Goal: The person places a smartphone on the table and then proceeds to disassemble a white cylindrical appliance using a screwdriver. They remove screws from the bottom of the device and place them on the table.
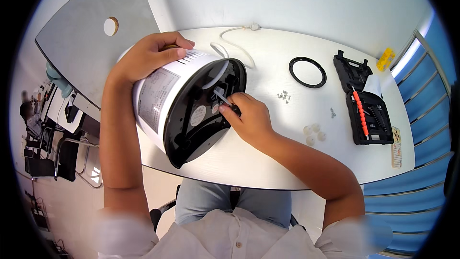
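Note:
A white cylindrical electric appliance (154, 97) lies tipped on its side at the left of the table, its black underside (197, 136) facing right. My left hand (148, 53) is closed over its upper side, near a row of vent slots. A pale cord comes out of the underside. My right hand (250, 117) is closed round a screwdriver (227, 100) with a light shaft and dark handle. The shaft reaches to the recessed middle of the underside; its very tip is hard to make out. A round sticker (198, 115) sits beside it.
On the white table (268, 158) lie a black ring (291, 73), loose screws (284, 97), smaller screws (333, 112) and several round translucent pads (310, 140). Farther right are an open black toolbox (357, 136), an orange flexible shaft (360, 113) and a yellow block (385, 59). The plug (255, 27) lies behind.

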Action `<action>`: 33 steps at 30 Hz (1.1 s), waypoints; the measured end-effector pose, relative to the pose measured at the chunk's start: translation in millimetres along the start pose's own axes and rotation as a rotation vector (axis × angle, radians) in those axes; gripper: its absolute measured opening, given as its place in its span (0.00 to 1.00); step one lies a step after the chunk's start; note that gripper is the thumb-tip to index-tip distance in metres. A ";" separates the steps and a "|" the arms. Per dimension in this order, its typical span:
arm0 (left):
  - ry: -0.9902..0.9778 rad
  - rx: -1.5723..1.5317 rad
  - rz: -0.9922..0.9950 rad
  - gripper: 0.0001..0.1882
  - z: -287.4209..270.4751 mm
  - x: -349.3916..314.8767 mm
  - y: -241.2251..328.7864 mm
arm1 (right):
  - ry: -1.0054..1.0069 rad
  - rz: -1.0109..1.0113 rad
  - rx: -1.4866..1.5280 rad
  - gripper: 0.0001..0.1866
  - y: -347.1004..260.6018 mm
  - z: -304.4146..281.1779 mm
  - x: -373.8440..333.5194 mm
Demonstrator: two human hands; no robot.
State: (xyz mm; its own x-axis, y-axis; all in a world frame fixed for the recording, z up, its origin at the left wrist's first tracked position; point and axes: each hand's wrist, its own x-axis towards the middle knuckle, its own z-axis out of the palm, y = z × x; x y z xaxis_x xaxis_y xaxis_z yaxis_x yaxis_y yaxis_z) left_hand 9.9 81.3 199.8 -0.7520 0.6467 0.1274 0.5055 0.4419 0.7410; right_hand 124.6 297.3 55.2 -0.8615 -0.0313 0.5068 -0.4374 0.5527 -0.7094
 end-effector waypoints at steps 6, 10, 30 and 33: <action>0.031 0.032 0.022 0.20 0.7 0.1 -2.1 | 0.069 -0.012 -0.102 0.11 3.1 15.2 2.6; 0.033 0.043 0.019 0.21 0.9 0.4 -3.5 | 0.097 0.000 -0.043 0.09 2.1 17.4 1.3; 0.035 0.046 0.021 0.21 -0.3 0.7 -3.6 | 0.089 0.082 0.001 0.08 -8.3 14.8 1.5; 0.023 0.041 0.012 0.21 -1.0 1.4 -4.3 | 0.121 0.047 -0.019 0.08 -6.7 16.8 1.4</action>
State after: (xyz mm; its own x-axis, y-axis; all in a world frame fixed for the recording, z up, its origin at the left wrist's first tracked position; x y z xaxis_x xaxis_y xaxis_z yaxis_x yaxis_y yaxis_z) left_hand 6.2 79.6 197.4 -0.7549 0.6380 0.1516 0.5314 0.4597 0.7115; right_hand 122.0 279.5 52.4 -0.8429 0.0951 0.5296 -0.3915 0.5668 -0.7249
